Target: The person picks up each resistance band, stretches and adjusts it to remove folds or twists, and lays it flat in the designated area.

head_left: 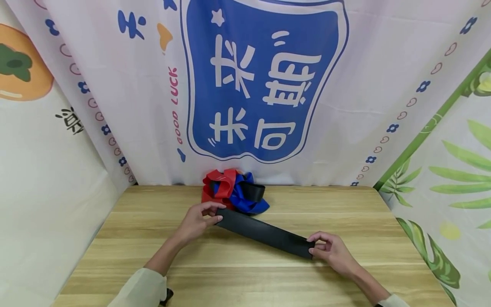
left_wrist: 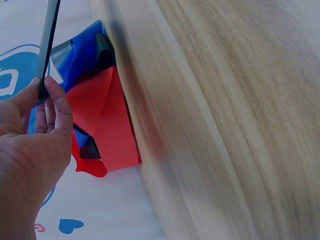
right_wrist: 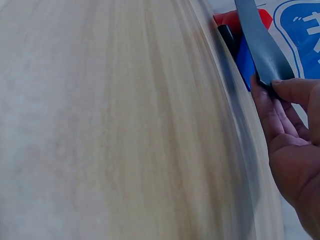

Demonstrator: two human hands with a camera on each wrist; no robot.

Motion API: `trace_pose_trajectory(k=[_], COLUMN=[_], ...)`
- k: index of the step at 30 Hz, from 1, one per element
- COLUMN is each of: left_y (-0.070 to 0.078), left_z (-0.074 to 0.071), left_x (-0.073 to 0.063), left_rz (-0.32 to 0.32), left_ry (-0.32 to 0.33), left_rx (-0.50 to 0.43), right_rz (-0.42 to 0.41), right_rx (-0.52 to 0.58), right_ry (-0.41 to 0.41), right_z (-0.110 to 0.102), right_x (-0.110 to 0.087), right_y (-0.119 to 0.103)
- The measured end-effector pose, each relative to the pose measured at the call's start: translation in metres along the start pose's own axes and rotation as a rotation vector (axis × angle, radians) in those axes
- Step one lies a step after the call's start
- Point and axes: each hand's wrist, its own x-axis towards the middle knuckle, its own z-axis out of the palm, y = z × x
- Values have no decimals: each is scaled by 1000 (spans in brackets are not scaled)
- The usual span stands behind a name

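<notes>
Spreading the black strip (head_left: pixel 264 233) over the counter (head_left: pixel 264 283), lower centre of the frame, seems the current step, left hand (head_left: pixel 196 221) and right hand (head_left: pixel 333 251) each pinching one end, and the next move likely calls for even tension.

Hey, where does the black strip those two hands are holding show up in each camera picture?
Head: the black strip is below centre, slanting down rightward from left hand to right hand.
Left wrist: top left, seen nearly edge-on.
Right wrist: upper right, running up to the top edge.
Shared landmark: the red and blue bundle.
</notes>
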Motion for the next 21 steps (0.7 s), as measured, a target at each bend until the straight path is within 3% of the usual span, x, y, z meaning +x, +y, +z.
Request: trace_pose_trajectory(k=[10, 17, 21], left_y=[5, 15, 19], left_z=[12, 24, 34], left_x=[8, 20, 28], left_rz=[5, 69, 67], left_ry=[18, 9, -3], left_rx=[1, 11, 8], right_rz=[-32, 45, 75], right_rx=[69, 97, 134], right_ry=[-55, -157, -223], right_z=[-9, -19, -24], right_x=[-7, -13, -18], right_y=[4, 1, 1])
